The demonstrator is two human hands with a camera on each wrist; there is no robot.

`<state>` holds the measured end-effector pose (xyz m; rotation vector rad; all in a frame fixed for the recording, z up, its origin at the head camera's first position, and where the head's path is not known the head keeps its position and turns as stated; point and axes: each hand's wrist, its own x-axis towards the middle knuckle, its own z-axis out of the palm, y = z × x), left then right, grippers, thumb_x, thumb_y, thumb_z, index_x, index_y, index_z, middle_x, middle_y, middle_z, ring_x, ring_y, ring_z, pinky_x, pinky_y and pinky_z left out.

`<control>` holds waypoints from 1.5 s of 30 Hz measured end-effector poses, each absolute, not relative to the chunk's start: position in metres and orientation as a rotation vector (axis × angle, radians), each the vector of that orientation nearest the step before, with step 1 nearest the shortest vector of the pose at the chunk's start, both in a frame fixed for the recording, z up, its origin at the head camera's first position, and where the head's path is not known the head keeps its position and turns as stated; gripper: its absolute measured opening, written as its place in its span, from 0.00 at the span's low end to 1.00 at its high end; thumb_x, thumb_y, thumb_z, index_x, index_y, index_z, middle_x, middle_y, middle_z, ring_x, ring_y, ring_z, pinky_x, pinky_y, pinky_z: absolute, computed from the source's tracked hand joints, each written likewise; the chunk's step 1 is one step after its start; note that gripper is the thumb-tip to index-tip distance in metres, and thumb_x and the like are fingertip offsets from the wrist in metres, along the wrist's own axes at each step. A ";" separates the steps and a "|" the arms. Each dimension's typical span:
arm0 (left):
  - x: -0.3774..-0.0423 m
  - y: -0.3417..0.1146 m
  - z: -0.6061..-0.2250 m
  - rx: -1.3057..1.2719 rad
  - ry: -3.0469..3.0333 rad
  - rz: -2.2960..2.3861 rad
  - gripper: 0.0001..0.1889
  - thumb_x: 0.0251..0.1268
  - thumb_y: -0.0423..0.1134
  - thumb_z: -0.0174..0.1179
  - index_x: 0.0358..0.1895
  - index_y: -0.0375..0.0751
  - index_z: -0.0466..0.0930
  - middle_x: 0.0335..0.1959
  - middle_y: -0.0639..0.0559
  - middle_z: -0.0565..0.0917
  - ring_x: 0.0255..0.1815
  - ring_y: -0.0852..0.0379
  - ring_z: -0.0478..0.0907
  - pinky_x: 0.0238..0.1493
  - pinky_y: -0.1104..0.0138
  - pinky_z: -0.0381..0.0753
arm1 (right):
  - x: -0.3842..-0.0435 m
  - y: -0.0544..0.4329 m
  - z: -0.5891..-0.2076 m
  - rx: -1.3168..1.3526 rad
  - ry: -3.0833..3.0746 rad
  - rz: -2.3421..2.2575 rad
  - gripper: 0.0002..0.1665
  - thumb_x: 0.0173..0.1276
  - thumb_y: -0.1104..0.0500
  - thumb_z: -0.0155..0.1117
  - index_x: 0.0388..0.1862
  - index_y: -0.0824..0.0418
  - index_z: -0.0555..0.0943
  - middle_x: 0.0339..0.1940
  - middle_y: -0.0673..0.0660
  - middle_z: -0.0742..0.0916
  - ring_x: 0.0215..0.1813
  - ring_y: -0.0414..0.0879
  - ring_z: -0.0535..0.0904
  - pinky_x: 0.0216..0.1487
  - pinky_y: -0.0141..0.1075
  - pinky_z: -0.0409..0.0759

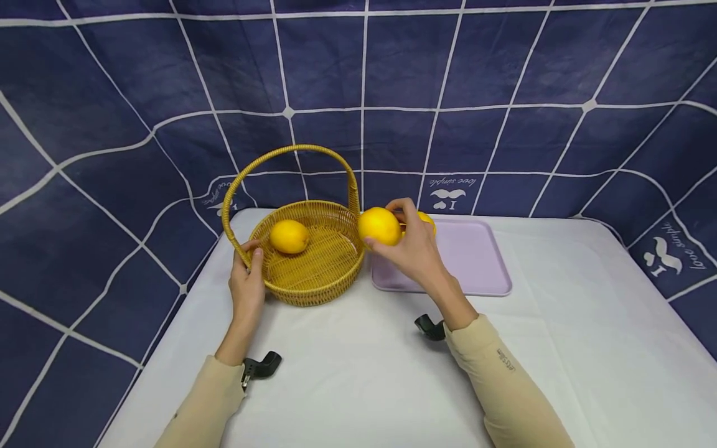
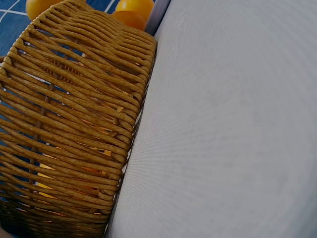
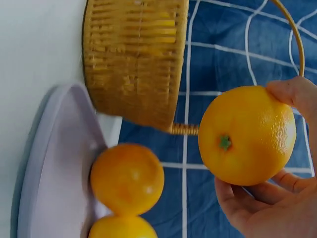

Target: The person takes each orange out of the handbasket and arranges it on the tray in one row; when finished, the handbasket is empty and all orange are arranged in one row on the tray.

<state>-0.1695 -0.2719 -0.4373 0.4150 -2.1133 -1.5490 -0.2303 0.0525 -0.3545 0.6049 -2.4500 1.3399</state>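
My right forearm reaches forward and inward over the tabletop (image 1: 347,373), and my right hand (image 1: 417,249) is raised above the tray (image 1: 476,258). Its fingers (image 3: 230,201) grasp one orange (image 1: 379,226), thumb on the near side, fingertips curled against the opposite side. The orange sits at the ends of the fingers, its green stem mark exposed in the right wrist view. It is beside the basket (image 1: 313,289) at the right foot of the handle (image 1: 297,148); contact between them I cannot determine. My left arm extends forward; my left hand (image 1: 248,289) grips the basket's left rim, thumb uppermost. A yellow fruit (image 1: 289,237) lies inside, near those fingers. Two other oranges (image 3: 127,178) rest on the tray, below the held one.
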 end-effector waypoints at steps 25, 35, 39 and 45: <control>-0.169 -0.270 -0.438 0.412 -2.134 -1.546 0.24 0.85 0.57 0.46 0.72 0.48 0.71 0.74 0.49 0.75 0.72 0.56 0.69 0.71 0.60 0.64 | -0.288 0.156 -0.394 -0.219 -2.422 1.346 0.43 0.64 0.42 0.75 0.68 0.62 0.68 0.62 0.72 0.85 0.70 0.66 0.72 0.66 0.55 0.76; -0.168 -0.270 -0.439 0.416 -2.131 -1.551 0.24 0.85 0.57 0.46 0.72 0.49 0.71 0.74 0.50 0.75 0.72 0.56 0.69 0.70 0.60 0.64 | -0.299 0.160 -0.421 -0.253 -2.593 1.275 0.46 0.68 0.40 0.71 0.72 0.67 0.67 0.63 0.73 0.80 0.69 0.69 0.70 0.69 0.58 0.69; -0.168 -0.270 -0.437 0.419 -2.126 -1.563 0.25 0.85 0.58 0.46 0.73 0.51 0.71 0.74 0.51 0.75 0.71 0.58 0.69 0.70 0.62 0.65 | -0.301 0.159 -0.423 -0.234 -2.626 1.227 0.47 0.70 0.40 0.68 0.74 0.70 0.67 0.66 0.74 0.79 0.71 0.71 0.70 0.73 0.59 0.67; -0.168 -0.271 -0.438 0.405 -2.118 -1.567 0.25 0.85 0.57 0.47 0.73 0.50 0.71 0.74 0.49 0.75 0.68 0.58 0.69 0.69 0.62 0.65 | -0.302 0.158 -0.422 -0.223 -2.642 1.233 0.48 0.74 0.36 0.62 0.76 0.70 0.66 0.68 0.74 0.79 0.72 0.70 0.68 0.76 0.59 0.65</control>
